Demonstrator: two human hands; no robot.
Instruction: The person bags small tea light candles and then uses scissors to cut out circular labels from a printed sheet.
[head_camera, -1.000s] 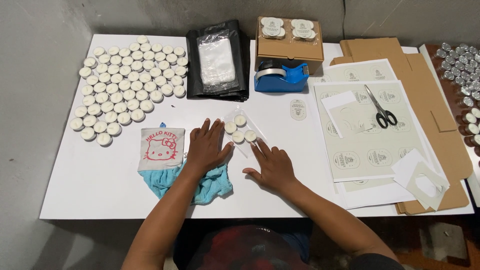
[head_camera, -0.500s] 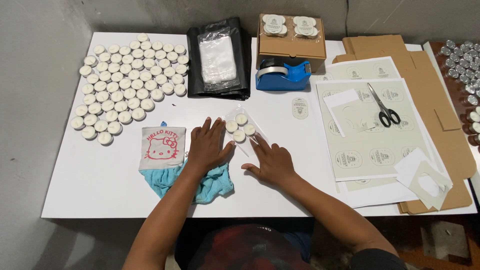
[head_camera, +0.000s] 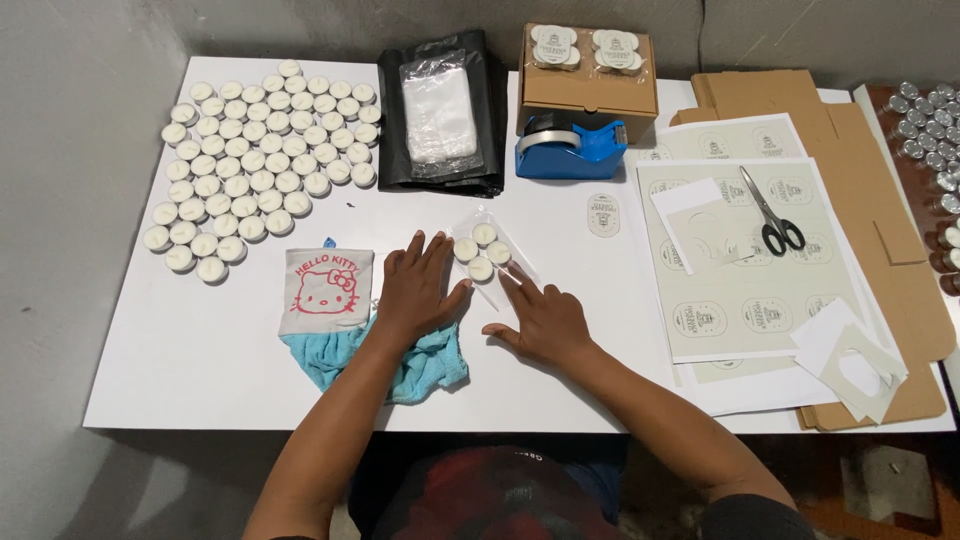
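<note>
Fingers of the left hand (head_camera: 418, 290) are spread flat and grasp nothing, pressed on the white table (head_camera: 200, 380) just left of four small white candles (head_camera: 480, 253). Fingers of the right hand (head_camera: 540, 320) are likewise laid flat, released, on the clear wrapper (head_camera: 515, 262) under the candles. A blue cloth (head_camera: 425, 365) is partly covered by the left wrist.

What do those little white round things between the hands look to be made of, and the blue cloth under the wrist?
The small white rounds look like wax tealights, matte and creamy, apparently sealed in a clear glossy plastic sleeve, judging by its shine. The blue cloth under the left hand looks like soft terry or microfibre: fuzzy and rumpled.
</note>
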